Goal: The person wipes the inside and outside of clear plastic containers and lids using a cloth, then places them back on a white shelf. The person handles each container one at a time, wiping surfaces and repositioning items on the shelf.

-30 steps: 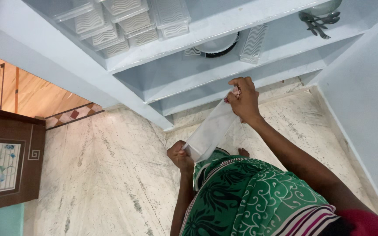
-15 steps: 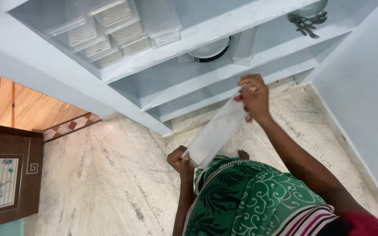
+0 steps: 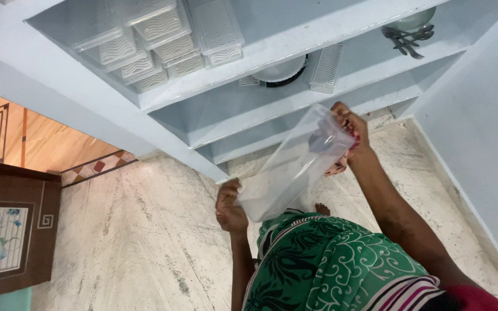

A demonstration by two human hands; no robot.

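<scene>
- The clear plastic bag (image 3: 295,167) now hangs open and wider than before, stretched between both hands above the marble floor (image 3: 116,230).
- The right hand (image 3: 350,126) pinches its top edge, raised higher.
- The left hand (image 3: 229,204) grips its bottom corner, fingers closed.

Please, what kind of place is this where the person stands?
Probably a home kitchen or pantry corner. Built-in pale blue shelves hold clear plastic storage containers and metal cutlery, above a marble-like floor. Both hands hold a clear plastic bag.
</scene>
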